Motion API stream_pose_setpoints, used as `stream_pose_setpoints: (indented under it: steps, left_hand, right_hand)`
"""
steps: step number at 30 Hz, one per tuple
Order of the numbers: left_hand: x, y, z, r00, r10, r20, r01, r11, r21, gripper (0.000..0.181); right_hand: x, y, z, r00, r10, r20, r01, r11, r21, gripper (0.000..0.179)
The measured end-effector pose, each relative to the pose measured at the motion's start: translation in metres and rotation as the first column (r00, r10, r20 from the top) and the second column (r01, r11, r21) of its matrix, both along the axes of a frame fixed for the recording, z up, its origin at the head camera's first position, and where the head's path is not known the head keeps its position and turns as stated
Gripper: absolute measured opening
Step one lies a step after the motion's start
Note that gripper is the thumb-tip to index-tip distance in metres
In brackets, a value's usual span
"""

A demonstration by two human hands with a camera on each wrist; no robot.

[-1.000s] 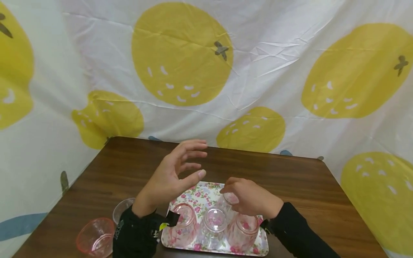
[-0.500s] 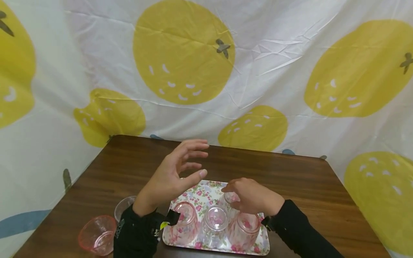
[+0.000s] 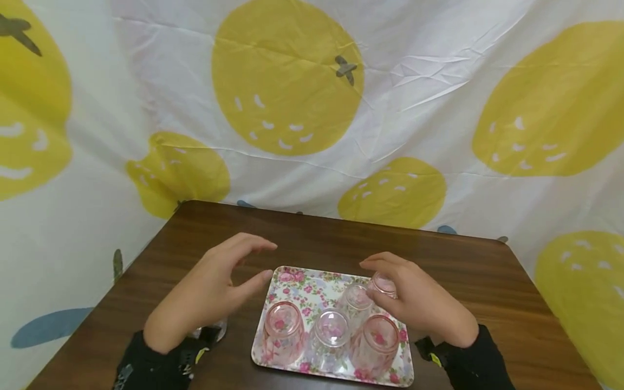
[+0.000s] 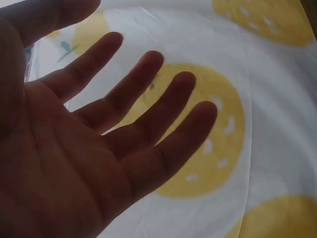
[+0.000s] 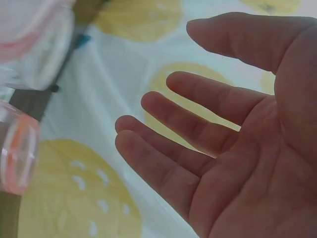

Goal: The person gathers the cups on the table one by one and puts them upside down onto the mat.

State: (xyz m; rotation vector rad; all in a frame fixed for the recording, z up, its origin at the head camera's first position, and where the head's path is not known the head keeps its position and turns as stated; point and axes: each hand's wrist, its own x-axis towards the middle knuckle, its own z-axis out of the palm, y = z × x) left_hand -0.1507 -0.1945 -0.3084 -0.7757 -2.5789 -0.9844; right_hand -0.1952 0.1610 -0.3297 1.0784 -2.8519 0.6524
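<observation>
Cups upside down on floral tray (image 3: 292, 279), five in all: pink cup (image 3: 384, 284) at back right, clear cup (image 3: 356, 300) beside it, three more along near edge (image 3: 331, 336). Right hand (image 3: 414, 298) just beside back-right pink cup, fingers relaxed and spread, grasping nothing. Left hand (image 3: 209, 292) released too, palm open, hovering over brown table (image 3: 487, 303) just left of tray. Clear cup (image 3: 214, 329) partly hidden under left wrist. White cloth with yellow fruit print (image 3: 287, 81) behind.
</observation>
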Motion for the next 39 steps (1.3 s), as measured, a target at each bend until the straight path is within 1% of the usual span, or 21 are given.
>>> stream_pose_setpoints:
  steps: [2,5,6,8,9,10,11,13,15,16,17,20,27,29,35,38,39]
  left_hand:
    - [0.005,-0.014,-0.001,0.998,0.055,0.016,-0.054,0.996,-0.068,0.04]
    - [0.011,-0.03,-0.003,0.989,0.14,0.048,-0.13,0.977,-0.17,0.042]
    - [0.011,-0.035,-0.004,0.984,0.164,0.072,-0.146,0.967,-0.208,0.045]
    - [0.012,-0.042,-0.008,0.967,0.21,0.143,-0.162,0.943,-0.291,0.056]
    - [0.011,-0.045,-0.011,0.955,0.231,0.186,-0.16,0.93,-0.332,0.063]
    - [0.01,-0.047,-0.014,0.939,0.248,0.237,-0.151,0.919,-0.364,0.07]
    - [0.008,-0.049,-0.018,0.92,0.265,0.288,-0.14,0.91,-0.39,0.076]
    - [0.005,-0.051,-0.025,0.879,0.303,0.368,-0.128,0.893,-0.431,0.084]
    - [0.001,-0.053,-0.032,0.844,0.336,0.419,-0.126,0.882,-0.454,0.086]
    - [0.0,-0.053,-0.034,0.829,0.35,0.436,-0.128,0.878,-0.461,0.086]
    - [-0.002,-0.054,-0.036,0.821,0.36,0.443,-0.13,0.873,-0.469,0.085]
    - [-0.006,-0.053,-0.041,0.813,0.368,0.452,-0.121,0.865,-0.487,0.082]
    - [-0.011,-0.051,-0.047,0.81,0.366,0.458,-0.104,0.858,-0.502,0.067]
    - [-0.011,-0.051,-0.048,0.811,0.365,0.458,-0.101,0.857,-0.505,0.065]
    - [-0.01,-0.051,-0.046,0.804,0.37,0.465,-0.1,0.856,-0.508,0.063]
    - [-0.008,-0.052,-0.043,0.81,0.371,0.454,-0.112,0.858,-0.502,0.064]
    - [-0.007,-0.052,-0.042,0.818,0.371,0.44,-0.121,0.858,-0.499,0.066]
  right_hand:
    - [0.004,0.007,0.004,1.0,-0.017,-0.026,0.016,0.999,-0.036,0.041]
    - [0.008,0.016,0.008,0.998,-0.04,-0.057,0.036,0.996,-0.076,0.04]
    - [0.01,0.018,0.009,0.996,-0.049,-0.074,0.043,0.996,-0.083,0.04]
    - [0.011,0.023,0.011,0.993,-0.069,-0.091,0.06,0.994,-0.091,0.041]
    - [0.012,0.025,0.012,0.992,-0.077,-0.095,0.067,0.993,-0.095,0.041]
    - [0.013,0.027,0.012,0.992,-0.083,-0.099,0.073,0.992,-0.102,0.041]
    - [0.013,0.03,0.013,0.99,-0.089,-0.106,0.078,0.991,-0.107,0.041]
    - [0.015,0.034,0.015,0.988,-0.1,-0.119,0.086,0.989,-0.12,0.041]
    - [0.015,0.038,0.016,0.985,-0.104,-0.138,0.087,0.988,-0.13,0.041]
    - [0.015,0.039,0.016,0.984,-0.105,-0.143,0.086,0.987,-0.134,0.041]
    - [0.015,0.04,0.016,0.983,-0.107,-0.148,0.087,0.987,-0.134,0.041]
    - [0.015,0.043,0.015,0.983,-0.108,-0.149,0.089,0.988,-0.129,0.041]
    - [0.014,0.045,0.013,0.985,-0.113,-0.131,0.094,0.986,-0.139,0.041]
    - [0.014,0.046,0.013,0.985,-0.112,-0.128,0.094,0.985,-0.144,0.04]
    - [0.014,0.047,0.013,0.987,-0.108,-0.116,0.09,0.985,-0.148,0.041]
    - [0.014,0.047,0.013,0.989,-0.106,-0.104,0.09,0.985,-0.147,0.041]
    - [0.014,0.047,0.013,0.989,-0.106,-0.102,0.091,0.985,-0.148,0.041]
